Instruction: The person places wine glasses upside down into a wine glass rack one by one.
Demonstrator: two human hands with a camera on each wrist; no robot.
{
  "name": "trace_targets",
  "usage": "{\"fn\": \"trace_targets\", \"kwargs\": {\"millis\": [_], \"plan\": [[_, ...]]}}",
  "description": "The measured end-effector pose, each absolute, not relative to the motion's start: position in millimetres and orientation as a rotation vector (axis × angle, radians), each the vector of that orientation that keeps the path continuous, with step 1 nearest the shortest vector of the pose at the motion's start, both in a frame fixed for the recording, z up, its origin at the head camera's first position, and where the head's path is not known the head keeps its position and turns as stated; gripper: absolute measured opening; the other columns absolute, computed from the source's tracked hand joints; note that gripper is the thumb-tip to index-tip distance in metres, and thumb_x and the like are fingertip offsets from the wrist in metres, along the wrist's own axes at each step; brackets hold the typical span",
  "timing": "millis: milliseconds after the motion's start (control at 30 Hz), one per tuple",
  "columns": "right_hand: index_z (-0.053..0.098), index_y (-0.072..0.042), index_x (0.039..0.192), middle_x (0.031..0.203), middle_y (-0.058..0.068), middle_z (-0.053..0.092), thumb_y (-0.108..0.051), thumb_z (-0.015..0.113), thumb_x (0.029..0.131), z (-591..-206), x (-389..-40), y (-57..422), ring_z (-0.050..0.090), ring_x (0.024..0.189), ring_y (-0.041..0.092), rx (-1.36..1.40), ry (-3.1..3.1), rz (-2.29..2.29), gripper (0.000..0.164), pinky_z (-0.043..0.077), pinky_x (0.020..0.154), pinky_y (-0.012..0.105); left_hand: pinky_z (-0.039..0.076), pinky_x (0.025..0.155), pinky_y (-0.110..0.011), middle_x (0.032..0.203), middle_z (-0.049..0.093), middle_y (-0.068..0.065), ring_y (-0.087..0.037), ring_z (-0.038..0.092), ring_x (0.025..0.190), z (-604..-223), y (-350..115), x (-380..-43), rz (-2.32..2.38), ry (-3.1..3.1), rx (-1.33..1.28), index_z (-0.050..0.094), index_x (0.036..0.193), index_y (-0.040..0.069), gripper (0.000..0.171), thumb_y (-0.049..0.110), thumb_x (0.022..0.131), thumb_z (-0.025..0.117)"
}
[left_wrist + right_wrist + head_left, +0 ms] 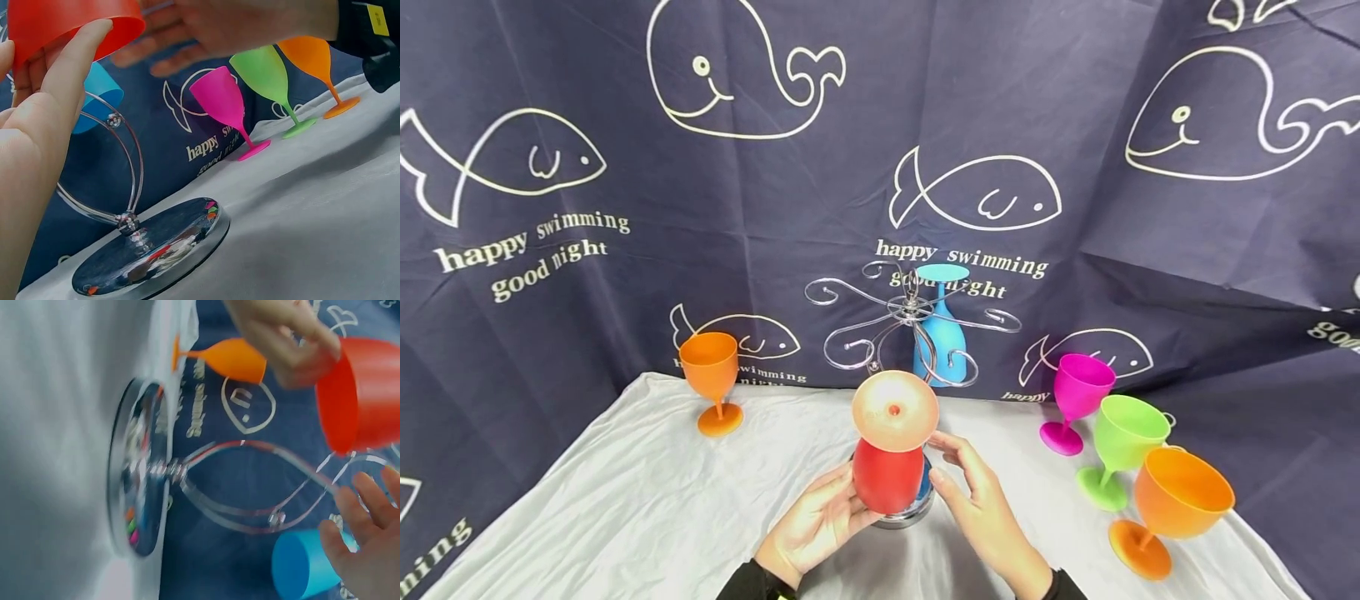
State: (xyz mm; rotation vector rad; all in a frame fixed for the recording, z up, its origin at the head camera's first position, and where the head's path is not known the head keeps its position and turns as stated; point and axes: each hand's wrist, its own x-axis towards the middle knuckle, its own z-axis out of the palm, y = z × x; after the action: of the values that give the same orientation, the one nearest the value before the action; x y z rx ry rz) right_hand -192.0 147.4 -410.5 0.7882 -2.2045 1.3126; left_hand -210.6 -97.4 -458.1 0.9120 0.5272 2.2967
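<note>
Currently, the left hand [816, 521] has a red goblet [887, 479] in its grip, thumb and fingers wrapped about the bowl close to the rim. The goblet is upside down — foot uppermost, mouth facing the table — and is held up off the cloth, in front of a chrome stand [910, 310]. The right hand [985, 517] is on the goblet's other side, its fingers loosely extended and spread from the thumb, with nothing in its grasp; whether a fingertip touches the red bowl, I cannot tell. Both wrists end in dark sleeves [1051, 585].

The stand has thin, curling arms around its top, bowed wires below and a shiny round base [150, 256] resting on the white cloth [625, 500]. On its far right side a blue goblet [946, 350] hangs mouth down, its foot up among the arms.

Four more goblets stand upright on the cloth: an orange one [709, 367] well off to the left, and to the right a magenta one [1081, 392], a lime green one [1127, 437] and a second orange one [1183, 492], close together in a row. Behind everything hangs a navy curtain [820, 208] printed with white whales, fish and lettering.
</note>
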Motion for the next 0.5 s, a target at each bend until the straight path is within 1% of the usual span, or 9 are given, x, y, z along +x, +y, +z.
{"fn": "trace_targets", "kwargs": {"millis": [67,100,267,367,433,500], "plan": [[0.058,-0.018,0.136,0.132,0.001,0.066,-0.003,0.062,0.097,-406,-190,142,0.058,0.124,0.008,0.789,-2.167,1.347,0.042,0.045,0.106,0.02,0.049,0.112,-0.035,0.145,0.059,-0.006,-0.019,0.06,0.132,-458,-97,-210,2.296,0.526,0.911,0.052,0.145,0.009,0.05,0.008,0.112,0.015],[0.059,-0.019,0.136,0.131,0.0,0.065,-0.002,0.063,0.096,-404,-190,139,0.058,0.124,0.008,0.791,-2.149,1.364,0.043,0.046,0.106,0.022,0.049,0.112,-0.035,0.145,0.059,-0.006,-0.019,0.06,0.132,-458,-97,-210,2.295,0.523,0.908,0.052,0.145,0.009,0.05,0.008,0.112,0.015],[0.059,-0.022,0.135,0.128,-0.003,0.066,-0.004,0.068,0.093,-392,-190,126,0.06,0.122,0.01,0.813,-2.129,1.438,0.046,0.049,0.106,0.037,0.049,0.112,-0.034,0.146,0.059,-0.006,-0.018,0.059,0.132,-459,-96,-210,2.294,0.525,0.917,0.052,0.145,0.009,0.051,0.008,0.112,0.013],[0.056,-0.024,0.14,0.133,-0.004,0.065,-0.006,0.07,0.093,-385,-190,120,0.058,0.127,0.01,0.81,-2.135,1.475,0.053,0.047,0.109,0.047,0.049,0.112,-0.034,0.146,0.059,-0.006,-0.019,0.059,0.133,-459,-97,-210,2.288,0.519,0.927,0.051,0.146,0.009,0.053,0.008,0.112,0.011],[0.055,-0.025,0.144,0.137,-0.004,0.064,-0.006,0.07,0.092,-381,-190,116,0.056,0.13,0.009,0.8,-2.128,1.483,0.057,0.046,0.111,0.048,0.049,0.112,-0.034,0.146,0.058,-0.006,-0.019,0.059,0.133,-459,-97,-210,2.284,0.517,0.931,0.051,0.146,0.009,0.053,0.007,0.112,0.011],[0.054,-0.024,0.146,0.14,-0.002,0.062,-0.004,0.071,0.091,-377,-190,113,0.054,0.134,0.009,0.809,-2.105,1.484,0.06,0.045,0.113,0.045,0.049,0.112,-0.034,0.146,0.059,-0.006,-0.018,0.059,0.132,-458,-97,-210,2.283,0.518,0.928,0.052,0.146,0.009,0.053,0.007,0.112,0.011]]}}
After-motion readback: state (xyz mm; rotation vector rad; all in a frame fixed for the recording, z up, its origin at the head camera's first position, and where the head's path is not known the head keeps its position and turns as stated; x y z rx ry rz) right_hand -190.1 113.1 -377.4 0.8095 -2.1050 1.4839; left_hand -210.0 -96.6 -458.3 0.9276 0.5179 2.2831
